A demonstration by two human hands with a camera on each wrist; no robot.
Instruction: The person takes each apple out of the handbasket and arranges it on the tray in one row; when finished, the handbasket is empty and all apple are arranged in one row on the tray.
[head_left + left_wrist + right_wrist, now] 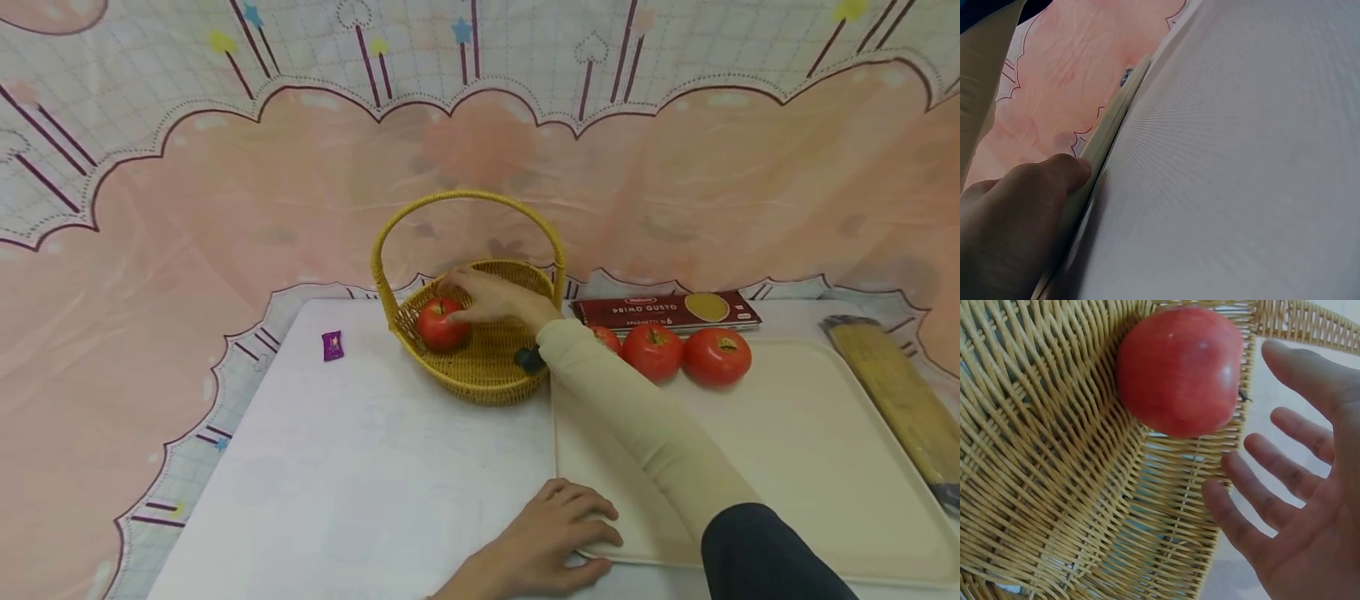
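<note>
A red tomato [442, 324] lies at the left side of the yellow wicker basket [487, 392], its short stem showing in the right wrist view. My right hand [491, 296] reaches over the basket beside this tomato. In the right wrist view its fingers [1254, 500] are spread, with a gap between them and the fruit. My left hand [547, 537] rests at the near left corner of the cream tray [810, 467], fingers on its surface and thumb by the edge. Toward the back of the tray sit tomatoes [717, 357], one partly hidden by my right sleeve.
Behind the tomatoes lies a dark red spaghetti package [667, 311]. A long pack of spaghetti [896, 400] rests along the tray's right side. To the left of the basket is a small purple wrapped candy [332, 346] on the white table [337, 483]. The basket's tall handle [468, 194] arches up.
</note>
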